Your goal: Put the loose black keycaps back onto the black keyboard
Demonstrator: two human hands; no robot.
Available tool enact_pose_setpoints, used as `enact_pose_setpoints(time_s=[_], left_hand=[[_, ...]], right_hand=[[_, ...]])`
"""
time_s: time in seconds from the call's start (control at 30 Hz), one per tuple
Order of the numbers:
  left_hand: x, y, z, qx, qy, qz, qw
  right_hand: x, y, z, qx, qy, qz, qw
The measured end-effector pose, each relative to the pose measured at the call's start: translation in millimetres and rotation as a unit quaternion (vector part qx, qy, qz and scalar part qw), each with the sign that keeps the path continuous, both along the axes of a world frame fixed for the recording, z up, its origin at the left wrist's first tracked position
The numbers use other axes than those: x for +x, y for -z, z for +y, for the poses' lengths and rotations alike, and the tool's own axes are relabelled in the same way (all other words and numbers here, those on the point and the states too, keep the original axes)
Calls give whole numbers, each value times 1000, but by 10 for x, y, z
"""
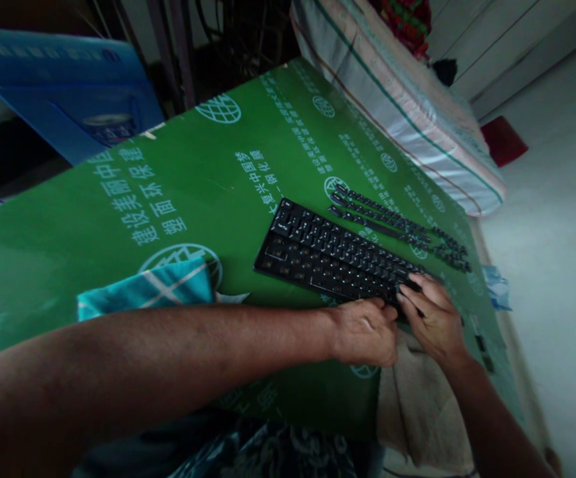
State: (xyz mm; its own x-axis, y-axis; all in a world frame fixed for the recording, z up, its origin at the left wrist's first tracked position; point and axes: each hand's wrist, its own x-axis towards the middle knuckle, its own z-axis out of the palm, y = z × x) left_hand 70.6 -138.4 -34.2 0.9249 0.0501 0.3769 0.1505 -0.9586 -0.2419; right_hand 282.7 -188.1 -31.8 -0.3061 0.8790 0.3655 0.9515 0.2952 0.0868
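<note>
Your left hand (367,332) is curled, right hand (431,315) partly spread, both at the keyboard (335,245); can't tell grip. Loose keys (390,219) beyond.

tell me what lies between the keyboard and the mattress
Rows of loose keycaps, on the green table between keyboard and mattress, seen in the head view.

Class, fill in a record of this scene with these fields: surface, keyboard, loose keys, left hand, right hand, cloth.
surface: green table with pale printed lettering
keyboard: black, on the table; near rows lack keycaps, far rows have them
loose keys: lying in rows beyond the keyboard
left hand: at the keyboard's near edge, grip unclear
right hand: fingers at its right end
cloth: teal, beyond the left forearm
</note>
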Motion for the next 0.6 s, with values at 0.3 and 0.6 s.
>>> enact_pose_setpoints(time_s=[0.3, 0.6], left_hand=[[-7, 20, 26, -59, 76, -26, 995], [-14, 6, 45, -64, 68, 1, 996]], right_hand=[[-10, -24, 8, 10, 22, 11, 1000], [-33, 13, -9, 6, 24, 22, 999]])
